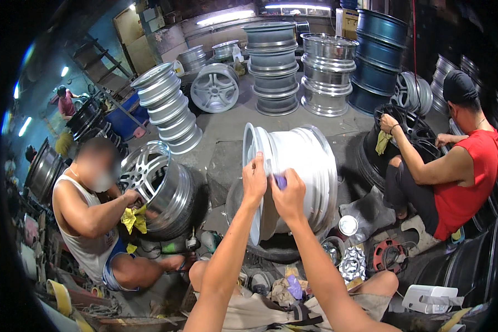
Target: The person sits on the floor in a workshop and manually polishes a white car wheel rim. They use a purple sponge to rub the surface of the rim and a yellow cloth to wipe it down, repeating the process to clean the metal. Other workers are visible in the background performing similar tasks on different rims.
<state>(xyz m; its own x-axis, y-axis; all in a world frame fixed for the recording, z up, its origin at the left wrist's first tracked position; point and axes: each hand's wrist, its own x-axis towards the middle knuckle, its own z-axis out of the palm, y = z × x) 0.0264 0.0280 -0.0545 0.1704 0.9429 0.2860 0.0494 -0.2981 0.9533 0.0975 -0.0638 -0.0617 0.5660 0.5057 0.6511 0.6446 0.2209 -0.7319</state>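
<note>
A silver-white wheel rim (304,160) stands on its side in front of me, resting on a tyre (276,249). My left hand (254,178) is closed on the left lip of the rim. Inside my right hand (289,195) is a small purple piece (281,181), pressed against the barrel close to that lip. Whether it is cloth or abrasive sheet I cannot make out. A similar crumpled purple piece (295,286) lies by my lap.
At my left a person (88,221) works a yellow cloth (134,219) on a chrome rim (174,188). To the right, a person in red (465,160) handles a black rim (409,130). A white cup (348,225) and small metal parts (353,264) sit near my right knee. Rim stacks (271,66) stand behind.
</note>
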